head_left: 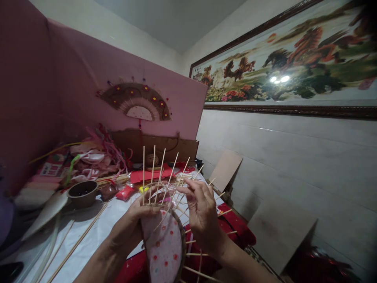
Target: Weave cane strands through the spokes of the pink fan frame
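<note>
My left hand (138, 212) is closed on the rim of a half-round fan frame (163, 251), its thumb lying along the straight top end. The frame is covered in white cloth with red dots and has a brown edge. Thin wooden sticks (167, 173) radiate from that edge, upward and to the right. My right hand (203, 212) is over the sticks, its thumb and forefinger pinched together beside them. What is between those fingertips is too small to make out. A thin strand (200, 261) crosses the lower sticks.
A finished-looking fan (135, 98) hangs on a pink board. On the white-covered table are a brown bowl (83, 193), long sticks (79, 239), red paper (151, 174), a twine ball (152, 159) and a heap of ribbons and cloth (91, 157). The wall stands at right.
</note>
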Demonstrator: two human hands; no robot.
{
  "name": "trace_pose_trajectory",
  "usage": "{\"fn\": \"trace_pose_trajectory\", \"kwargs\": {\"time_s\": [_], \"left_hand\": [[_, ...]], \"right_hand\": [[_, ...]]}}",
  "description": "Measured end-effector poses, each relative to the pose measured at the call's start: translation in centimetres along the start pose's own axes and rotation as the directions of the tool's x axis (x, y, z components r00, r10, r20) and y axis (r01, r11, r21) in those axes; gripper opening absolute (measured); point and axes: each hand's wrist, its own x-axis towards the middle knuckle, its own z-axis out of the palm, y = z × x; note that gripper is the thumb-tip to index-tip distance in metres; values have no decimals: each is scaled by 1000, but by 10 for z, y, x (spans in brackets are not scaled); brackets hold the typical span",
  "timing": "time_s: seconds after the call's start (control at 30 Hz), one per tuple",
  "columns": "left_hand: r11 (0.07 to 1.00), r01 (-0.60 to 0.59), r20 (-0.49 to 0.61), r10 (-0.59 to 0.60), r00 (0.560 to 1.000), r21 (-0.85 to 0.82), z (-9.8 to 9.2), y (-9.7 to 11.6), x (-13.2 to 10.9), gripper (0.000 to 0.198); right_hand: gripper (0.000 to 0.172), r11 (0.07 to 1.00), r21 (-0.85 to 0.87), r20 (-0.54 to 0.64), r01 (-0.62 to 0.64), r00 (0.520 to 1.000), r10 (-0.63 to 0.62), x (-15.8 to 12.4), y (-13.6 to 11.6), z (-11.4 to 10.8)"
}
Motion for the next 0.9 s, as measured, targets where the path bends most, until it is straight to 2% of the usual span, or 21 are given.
{"fn": "trace_pose_trajectory", "kwargs": {"time_s": [0.23, 0.47, 0.67, 0.9], "left_hand": [[1000, 13, -29, -13, 1000, -9, -1, -1, 1, 70], [999, -9, 35, 10, 999, -32, -4, -2, 4, 67], [999, 1, 12, -1, 1000, -37, -3, -2, 3, 70], [998, -10, 5, 11, 1000, -70, 0, 0, 0, 74]], "right_hand": [[32, 999, 3, 17, 39, 999, -39, -1, 2, 2], [32, 999, 43, -28, -11, 1000, 12, 0, 1, -1], [32, 1000, 26, 12, -5, 1000, 5, 1, 0, 2], [32, 1000, 20, -11, -5, 1000, 5, 3, 0, 0]]}}
